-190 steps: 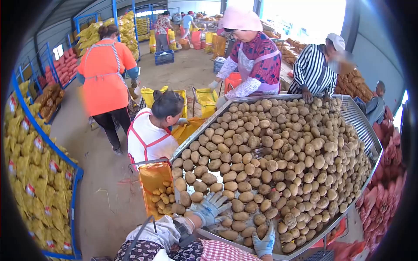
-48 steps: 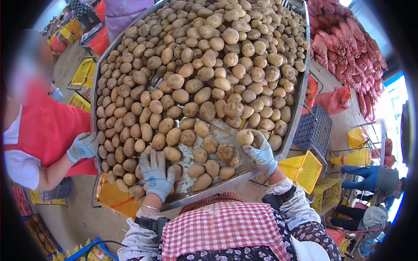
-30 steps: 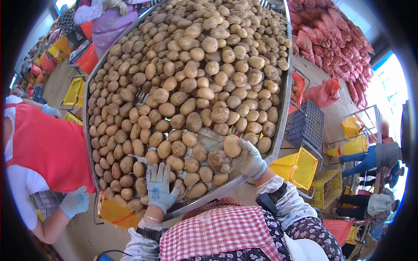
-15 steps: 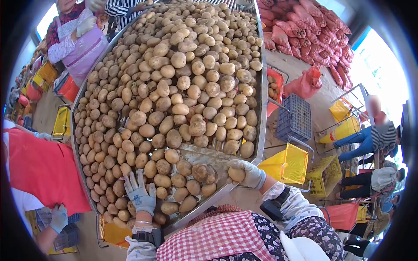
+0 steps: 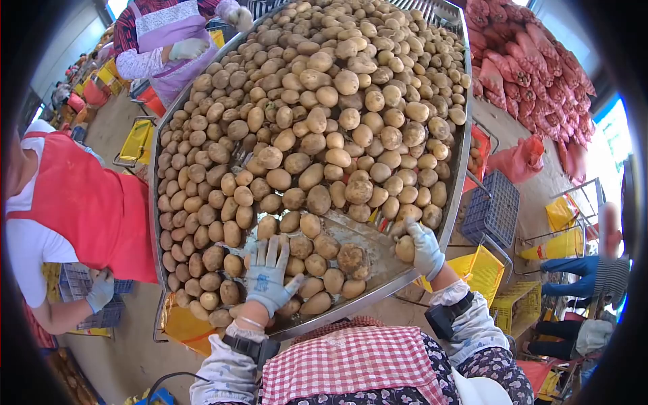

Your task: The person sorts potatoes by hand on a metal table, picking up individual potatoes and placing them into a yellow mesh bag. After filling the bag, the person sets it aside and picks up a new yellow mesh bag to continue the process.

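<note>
A large heap of potatoes (image 5: 347, 82) covers a metal sorting table (image 5: 361, 233) in front of me. My left hand (image 5: 268, 275), in a pale blue-grey work glove, lies on the potatoes near the front edge with its fingers spread. It grips none of them. At the front right corner, my gloved right hand (image 5: 426, 250) has its fingers closed round one potato (image 5: 405, 249), held over the bare metal. A larger, dirt-covered potato (image 5: 354, 260) lies between my hands with several smaller ones.
A person in a red apron (image 5: 91, 202) stands at the left; another in a lilac apron (image 5: 179, 50) is farther back. Near my right arm are a yellow container (image 5: 479, 270) and a blue crate (image 5: 493, 209). Red mesh sacks (image 5: 530, 64) are piled at the back right.
The view has turned, so the table appears farther right. My left hand stays spread on the potatoes, with bare metal showing beside its fingers. My right hand, still holding its potato, has shifted slightly inward.
</note>
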Action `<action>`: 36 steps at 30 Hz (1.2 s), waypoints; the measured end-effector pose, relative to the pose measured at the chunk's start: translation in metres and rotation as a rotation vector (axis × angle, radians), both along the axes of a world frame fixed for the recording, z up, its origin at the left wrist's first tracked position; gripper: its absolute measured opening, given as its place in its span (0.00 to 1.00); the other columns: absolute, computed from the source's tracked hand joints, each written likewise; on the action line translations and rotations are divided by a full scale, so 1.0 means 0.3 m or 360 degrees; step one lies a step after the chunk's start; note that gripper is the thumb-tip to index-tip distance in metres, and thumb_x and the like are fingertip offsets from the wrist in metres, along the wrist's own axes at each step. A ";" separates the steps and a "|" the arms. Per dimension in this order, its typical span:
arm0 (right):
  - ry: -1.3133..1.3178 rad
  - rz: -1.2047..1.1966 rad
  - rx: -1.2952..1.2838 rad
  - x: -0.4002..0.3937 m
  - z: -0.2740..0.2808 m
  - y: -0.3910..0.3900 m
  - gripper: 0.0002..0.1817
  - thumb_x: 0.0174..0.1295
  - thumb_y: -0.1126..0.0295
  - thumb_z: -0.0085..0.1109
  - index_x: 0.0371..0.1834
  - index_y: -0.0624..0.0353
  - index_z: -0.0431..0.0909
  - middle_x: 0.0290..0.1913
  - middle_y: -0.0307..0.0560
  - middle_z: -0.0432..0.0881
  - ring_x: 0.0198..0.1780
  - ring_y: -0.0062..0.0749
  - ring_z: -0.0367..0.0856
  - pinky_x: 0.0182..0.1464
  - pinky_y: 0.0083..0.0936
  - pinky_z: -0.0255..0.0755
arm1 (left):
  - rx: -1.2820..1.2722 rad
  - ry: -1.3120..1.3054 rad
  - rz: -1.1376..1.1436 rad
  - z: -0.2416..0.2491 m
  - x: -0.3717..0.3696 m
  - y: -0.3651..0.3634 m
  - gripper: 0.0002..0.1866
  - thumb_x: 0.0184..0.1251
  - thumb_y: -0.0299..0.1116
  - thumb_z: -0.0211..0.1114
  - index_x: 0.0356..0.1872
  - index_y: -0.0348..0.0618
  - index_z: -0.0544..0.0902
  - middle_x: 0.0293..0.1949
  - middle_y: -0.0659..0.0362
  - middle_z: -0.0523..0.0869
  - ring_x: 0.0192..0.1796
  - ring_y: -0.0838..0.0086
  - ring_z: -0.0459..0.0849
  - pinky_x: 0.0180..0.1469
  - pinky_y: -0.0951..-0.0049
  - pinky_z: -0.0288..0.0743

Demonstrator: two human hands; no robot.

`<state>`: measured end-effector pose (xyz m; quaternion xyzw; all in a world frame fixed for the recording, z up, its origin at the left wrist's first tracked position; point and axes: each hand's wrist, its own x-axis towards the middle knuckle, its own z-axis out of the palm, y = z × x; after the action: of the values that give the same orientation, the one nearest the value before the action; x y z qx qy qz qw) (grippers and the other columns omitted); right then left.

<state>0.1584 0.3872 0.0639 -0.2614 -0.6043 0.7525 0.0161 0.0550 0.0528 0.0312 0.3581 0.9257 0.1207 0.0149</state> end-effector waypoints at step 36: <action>-0.0611 0.1144 0.2887 -0.922 0.167 -0.011 0.31 0.61 0.58 0.58 0.68 0.51 0.66 0.64 0.49 0.74 0.63 0.42 0.75 0.60 0.36 0.72 | -0.0007 0.0069 0.0655 -0.069 -0.017 -0.195 0.37 0.60 0.52 0.60 0.68 0.44 0.67 0.68 0.46 0.66 0.71 0.48 0.59 0.74 0.47 0.44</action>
<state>-0.1181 0.3839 0.1141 -0.0689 -0.9867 -0.0893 -0.1171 0.0498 -0.0056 0.0104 0.1638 0.9797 0.1115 -0.0293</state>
